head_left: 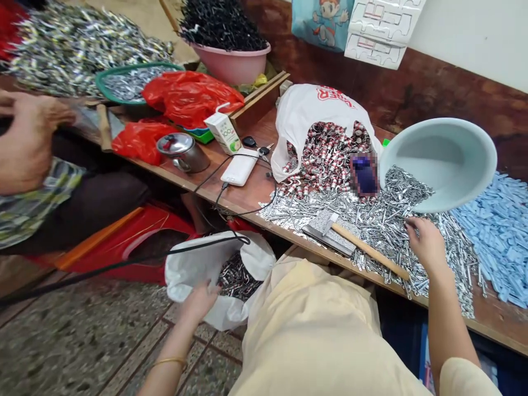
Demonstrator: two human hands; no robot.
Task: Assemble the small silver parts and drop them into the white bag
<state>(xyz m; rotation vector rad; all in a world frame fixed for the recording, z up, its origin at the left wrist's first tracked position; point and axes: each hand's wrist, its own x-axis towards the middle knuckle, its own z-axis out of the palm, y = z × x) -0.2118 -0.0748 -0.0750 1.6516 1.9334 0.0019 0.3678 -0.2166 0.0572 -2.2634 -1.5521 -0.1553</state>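
My left hand (198, 301), somewhat blurred, is at the near rim of a white sack (181, 275) below the table edge. Its fingers look loosely apart, with nothing visible in them. Dark metal pieces (237, 278) lie inside the sack. Over the table, my right hand (428, 246) reaches into a pile of small silver metal pieces (383, 234), close under a tilted pale basin (489, 148). The fingers there are curled; whatever they pinch is too small to make out. A hammer (367, 248) with a wooden handle rests partly on a flat metal block (319, 225), left of this hand.
A white plastic bag (291, 118) spills red-and-silver pieces beside a blurred-out phone (365, 175). Light blue pieces (499, 236) cover the right side. A power bank (240, 166), cable, drink carton (223, 132) and metal mug (185, 153) stand left. Another person's hand (31, 137) is at far left.
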